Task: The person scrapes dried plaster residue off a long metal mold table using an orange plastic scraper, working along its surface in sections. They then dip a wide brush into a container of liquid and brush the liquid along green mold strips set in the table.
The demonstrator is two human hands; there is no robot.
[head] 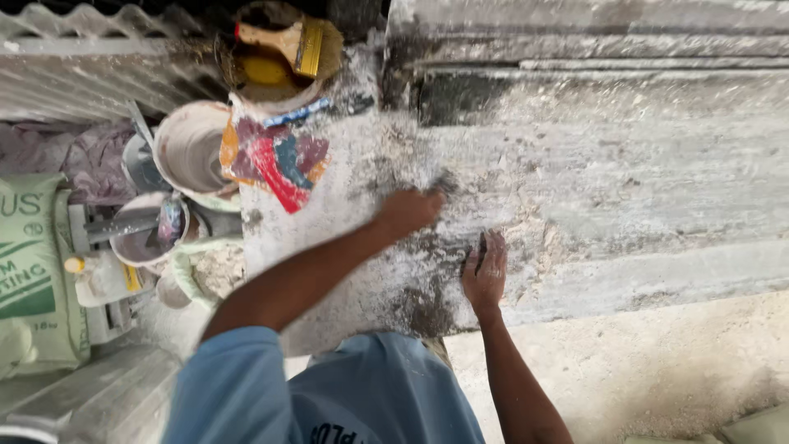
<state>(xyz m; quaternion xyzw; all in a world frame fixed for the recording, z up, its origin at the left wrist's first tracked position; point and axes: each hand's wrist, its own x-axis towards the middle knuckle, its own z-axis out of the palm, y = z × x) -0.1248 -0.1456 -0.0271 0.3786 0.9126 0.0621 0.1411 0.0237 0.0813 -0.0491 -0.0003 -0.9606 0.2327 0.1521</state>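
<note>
My left hand (408, 211) is closed around a small dark tool (445, 182), blurred, pressed on the grey slab (625, 173) smeared with white plaster. A little nearer me, my right hand (485, 275) rests on the same slab, fingers around a thin dark blade (481, 250) that stands against the surface. The two hands are about a hand's width apart. A patch of pale, crumbly plaster (534, 238) lies just right of the right hand. I cannot tell what kind of tool either one is.
Left of the slab stand several plaster-stained buckets (187, 148), a yellow-lined one holding a wooden brush (289, 41), a colourful bag (275, 160) and a green sack (33, 271). Corrugated sheet (74, 74) lies at the far left. Pale dusty floor (657, 370) spreads at lower right.
</note>
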